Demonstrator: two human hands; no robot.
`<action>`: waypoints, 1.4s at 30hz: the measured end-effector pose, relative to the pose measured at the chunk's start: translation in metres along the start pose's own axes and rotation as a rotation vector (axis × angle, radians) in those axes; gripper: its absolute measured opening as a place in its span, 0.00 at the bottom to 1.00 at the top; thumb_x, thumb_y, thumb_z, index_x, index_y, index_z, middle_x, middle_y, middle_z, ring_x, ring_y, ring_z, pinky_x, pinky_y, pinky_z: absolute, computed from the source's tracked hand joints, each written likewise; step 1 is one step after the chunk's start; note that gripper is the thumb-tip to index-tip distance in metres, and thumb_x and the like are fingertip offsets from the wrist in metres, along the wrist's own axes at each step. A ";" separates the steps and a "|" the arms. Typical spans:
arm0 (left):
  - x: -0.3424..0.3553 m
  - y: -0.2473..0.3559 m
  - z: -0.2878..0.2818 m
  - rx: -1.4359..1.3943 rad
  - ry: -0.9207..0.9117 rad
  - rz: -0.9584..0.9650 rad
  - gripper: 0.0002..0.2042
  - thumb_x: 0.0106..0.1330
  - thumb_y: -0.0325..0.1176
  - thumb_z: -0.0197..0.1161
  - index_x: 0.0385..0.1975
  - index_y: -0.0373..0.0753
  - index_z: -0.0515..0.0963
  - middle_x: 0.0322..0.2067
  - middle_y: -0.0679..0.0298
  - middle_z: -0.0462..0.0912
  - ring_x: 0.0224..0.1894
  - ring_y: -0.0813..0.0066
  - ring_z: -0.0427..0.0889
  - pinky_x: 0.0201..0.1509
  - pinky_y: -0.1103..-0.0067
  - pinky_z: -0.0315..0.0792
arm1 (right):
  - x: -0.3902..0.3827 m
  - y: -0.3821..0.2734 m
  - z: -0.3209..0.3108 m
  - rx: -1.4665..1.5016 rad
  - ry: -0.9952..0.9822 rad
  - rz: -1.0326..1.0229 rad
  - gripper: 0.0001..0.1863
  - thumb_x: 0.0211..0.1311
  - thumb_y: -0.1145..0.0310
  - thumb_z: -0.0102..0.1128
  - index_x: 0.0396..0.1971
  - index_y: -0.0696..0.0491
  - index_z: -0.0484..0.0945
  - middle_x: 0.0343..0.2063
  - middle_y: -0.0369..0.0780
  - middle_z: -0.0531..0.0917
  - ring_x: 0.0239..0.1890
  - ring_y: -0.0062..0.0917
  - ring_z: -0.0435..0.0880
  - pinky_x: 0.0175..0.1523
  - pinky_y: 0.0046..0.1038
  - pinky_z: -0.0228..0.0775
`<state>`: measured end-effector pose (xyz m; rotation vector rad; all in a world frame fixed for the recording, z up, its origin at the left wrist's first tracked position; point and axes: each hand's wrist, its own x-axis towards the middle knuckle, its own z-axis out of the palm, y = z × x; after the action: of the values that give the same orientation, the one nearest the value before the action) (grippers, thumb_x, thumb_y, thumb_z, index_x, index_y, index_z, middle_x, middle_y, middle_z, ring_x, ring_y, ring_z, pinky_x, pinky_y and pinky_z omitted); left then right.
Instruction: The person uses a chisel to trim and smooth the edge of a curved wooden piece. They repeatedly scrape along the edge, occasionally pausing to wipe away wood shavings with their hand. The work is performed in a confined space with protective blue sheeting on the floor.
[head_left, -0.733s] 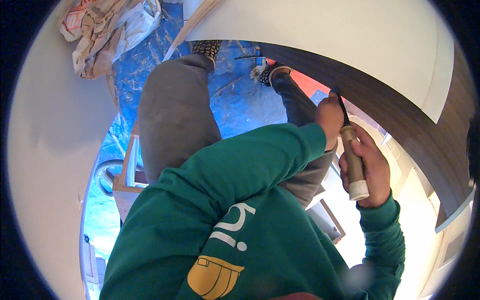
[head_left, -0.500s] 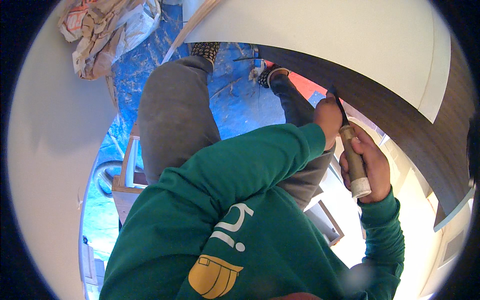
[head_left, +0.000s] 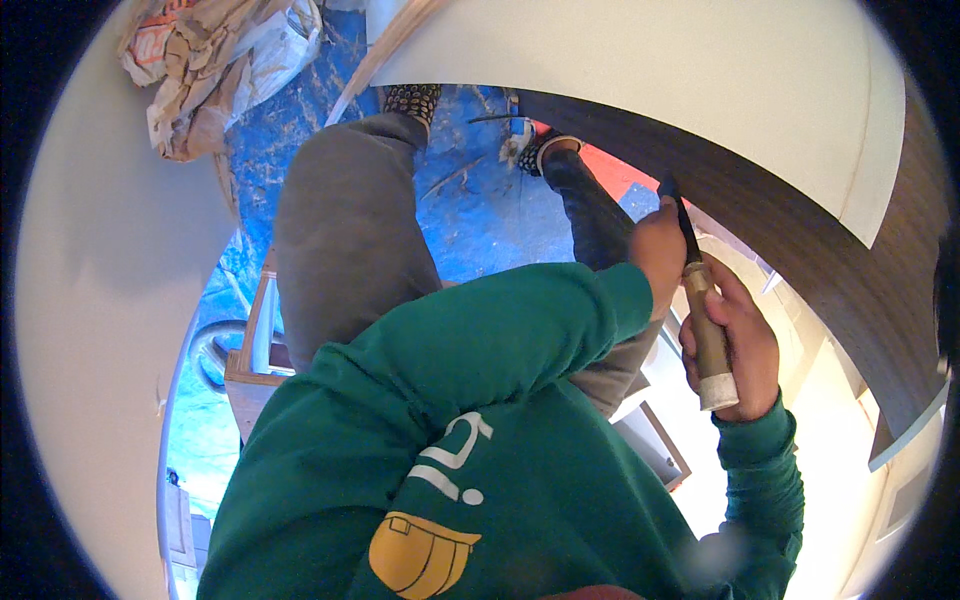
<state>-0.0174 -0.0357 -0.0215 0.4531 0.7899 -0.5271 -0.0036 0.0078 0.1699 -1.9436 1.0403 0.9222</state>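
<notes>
1. Since the earlier frame, the hand tool (head_left: 710, 335) has shifted slightly toward the wearer, its pale butt end (head_left: 718, 393) now a little lower in view; the left hand (head_left: 657, 252) has shifted slightly the same way.
2. Right hand (head_left: 752, 350): closed around the tool's brown handle (head_left: 708, 325), with the thumb (head_left: 716, 306) lying along it and the butt end projecting past the palm.
3. Left hand: reaching across the body, just beside the dark blade (head_left: 685, 225), which runs up along its right side. Its fingers are mostly hidden, so I cannot tell whether they grip or merely touch the blade.
4. The blade's tip stands near a dark wood-grain panel (head_left: 790, 205); contact between them cannot be told.
5. Beyond that panel's edge is a white panel (head_left: 650, 65); blue sheeting (head_left: 490, 215) covers the floor around the wearer's feet.
</notes>
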 end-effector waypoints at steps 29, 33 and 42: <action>-0.033 0.048 0.000 0.069 -0.096 -0.103 0.20 0.75 0.39 0.41 0.56 0.29 0.65 0.42 0.45 0.75 0.44 0.52 0.78 0.46 0.66 0.76 | 0.025 -0.006 -0.010 0.063 -0.202 -0.014 0.28 0.67 0.62 0.47 0.66 0.55 0.65 0.26 0.36 0.79 0.18 0.18 0.75 0.19 0.20 0.67; -0.028 0.041 0.000 0.058 -0.142 -0.079 0.22 0.74 0.34 0.42 0.62 0.25 0.63 0.47 0.41 0.74 0.50 0.47 0.79 0.49 0.66 0.77 | 0.025 -0.011 -0.009 0.087 -0.223 0.007 0.28 0.68 0.63 0.48 0.66 0.56 0.65 0.26 0.37 0.80 0.18 0.18 0.75 0.20 0.20 0.68; -0.015 0.029 0.003 -0.027 -0.138 -0.086 0.20 0.76 0.34 0.39 0.59 0.26 0.66 0.45 0.40 0.75 0.48 0.45 0.79 0.47 0.63 0.77 | 0.032 -0.011 -0.015 0.044 -0.190 0.003 0.25 0.70 0.64 0.48 0.65 0.54 0.67 0.29 0.36 0.81 0.20 0.18 0.78 0.19 0.21 0.68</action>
<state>-0.0073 -0.0106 -0.0026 0.3548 0.6853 -0.6204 0.0236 -0.0117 0.1532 -1.7800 0.9457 1.0542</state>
